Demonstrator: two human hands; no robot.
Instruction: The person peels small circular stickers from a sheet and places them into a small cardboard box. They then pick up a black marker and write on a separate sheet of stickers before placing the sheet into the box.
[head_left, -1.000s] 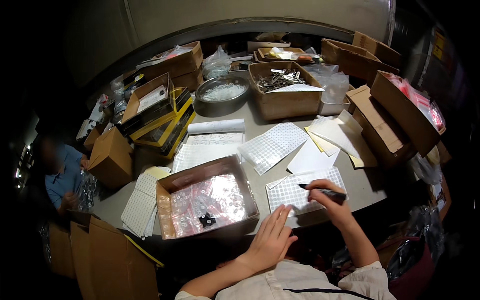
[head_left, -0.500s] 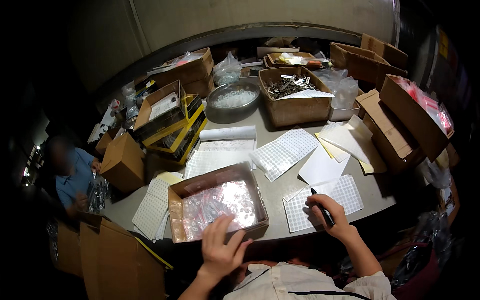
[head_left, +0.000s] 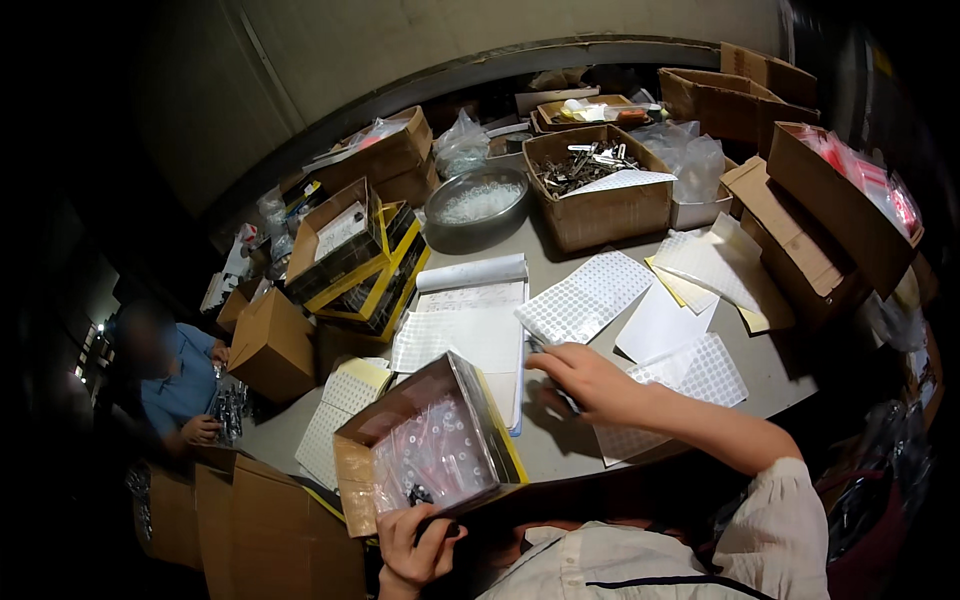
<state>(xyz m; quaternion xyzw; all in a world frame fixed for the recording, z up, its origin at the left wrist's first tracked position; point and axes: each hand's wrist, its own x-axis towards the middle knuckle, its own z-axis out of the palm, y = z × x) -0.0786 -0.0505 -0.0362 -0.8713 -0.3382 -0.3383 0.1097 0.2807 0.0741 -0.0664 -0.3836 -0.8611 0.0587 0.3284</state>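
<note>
1. I have the left hand gripping the near wall of the open carton, fingers over its rim; the right hand is closed round a dark marker, mostly hidden, just beside the notebook.
2. Goods bank up along the far, left and right edges of the tabletop, presumably so the papers can lie flat within my reach.
3. Beyond the left edge, a co-worker in blue holds dark plastic packets, well apart from my hands.
4. Toward the far edge stands a brown box of metal parts; toward the left edge, stacked yellow-edged boxes hem in the notebook.
5. The open carton sits at the near edge and looks tilted; I judge that the left hand is bracing it. Whether its base touches the tabletop, I cannot tell.
6. A round metal pan of clear bits stands between boxes and stack.
7. The notebook lies open, the carton hiding its near end.
8. Right of it lie a dotted sheet and, nearer, another dotted page, partly blocked by my right forearm.
9. Inside the carton are clear bags with pale rings, and a small dark cluster by the near wall.
</note>
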